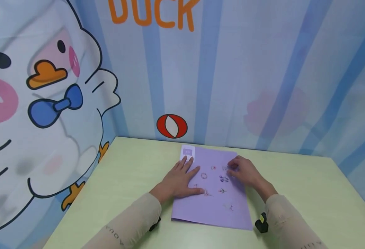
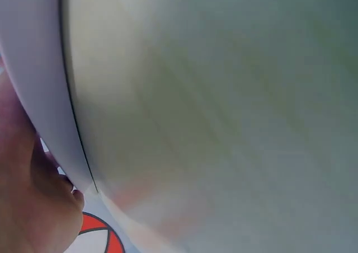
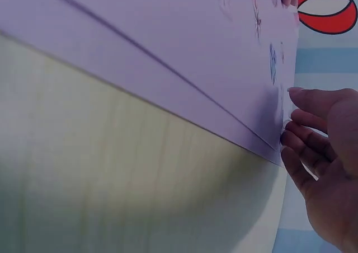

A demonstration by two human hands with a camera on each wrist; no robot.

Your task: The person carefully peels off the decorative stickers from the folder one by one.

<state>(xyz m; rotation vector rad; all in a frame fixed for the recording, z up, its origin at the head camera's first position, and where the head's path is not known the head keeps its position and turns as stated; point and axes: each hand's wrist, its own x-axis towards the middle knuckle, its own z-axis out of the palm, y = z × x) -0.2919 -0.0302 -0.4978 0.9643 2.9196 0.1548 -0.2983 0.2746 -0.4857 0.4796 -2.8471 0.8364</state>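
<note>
A purple paper folder, its lower edges slightly parted, lies on the pale table. Small flower pictures dot its face, among them a dark purple flower and a pink flower. My left hand rests on its left side, fingers spread and thumb stretched to the right. Over the upper right part, my right hand has bent fingers, with thumb and index apart around a faint small picture. The right wrist view shows the right hand's fingertips close to the folder's far edge; contact is hard to tell.
A white label with a purple square marks the folder's top left corner. Behind the pale yellow-green table hangs a cloth backdrop with a duck and blue stripes. A dark device sits at the right wrist.
</note>
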